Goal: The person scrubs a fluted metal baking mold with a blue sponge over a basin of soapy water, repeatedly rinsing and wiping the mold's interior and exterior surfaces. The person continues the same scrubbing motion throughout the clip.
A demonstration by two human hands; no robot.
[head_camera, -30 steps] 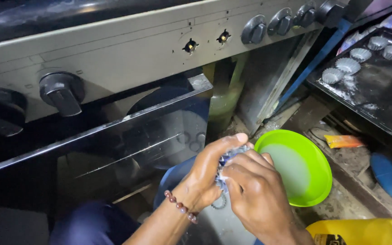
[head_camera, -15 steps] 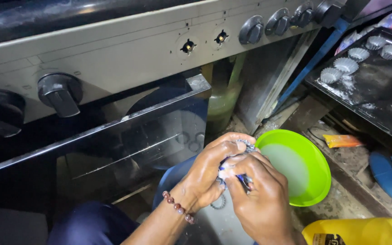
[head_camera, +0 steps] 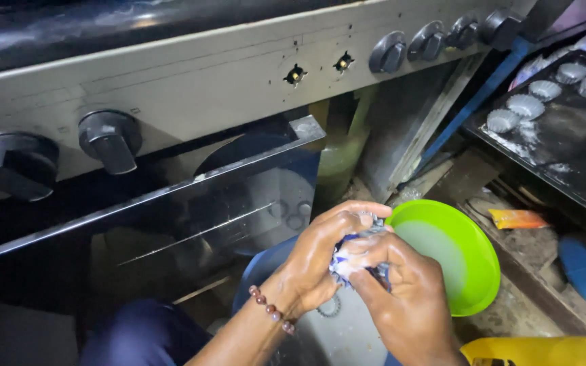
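Nearest, both hands meet over a small crumpled packet [head_camera: 355, 259], white with blue print, squeezed between them. The left hand [head_camera: 323, 261] curls its fingers [head_camera: 347, 211] over the top of the packet, closed tight around it, a bead bracelet [head_camera: 269, 310] on the wrist below. The right hand [head_camera: 401, 298] pinches the packet from beneath and to the side, thumb and forefinger shut on its edge; whether the packet is already torn I cannot tell, since the fingers hide its mouth. By the look of it the step in hand is working the packet open or wringing out what is in it, and the next move seems to call for a firm pinch at one corner while the other hand holds the body steady, with the opening kept over the bowl. Just right of the fingertips, almost touching them, sits a green bowl [head_camera: 452, 254], tilted toward the camera, a pale wet film inside it. Under the hands lies a grey basin [head_camera: 337, 335], and a yellow container [head_camera: 544, 351] shows at the lower right. Beyond the knuckles stands a stove [head_camera: 191, 88] with its glass oven door [head_camera: 171, 217] ajar and dark knobs [head_camera: 110, 139] above. Farther right, a black tray [head_camera: 564, 135] carries small fluted moulds [head_camera: 525, 105].
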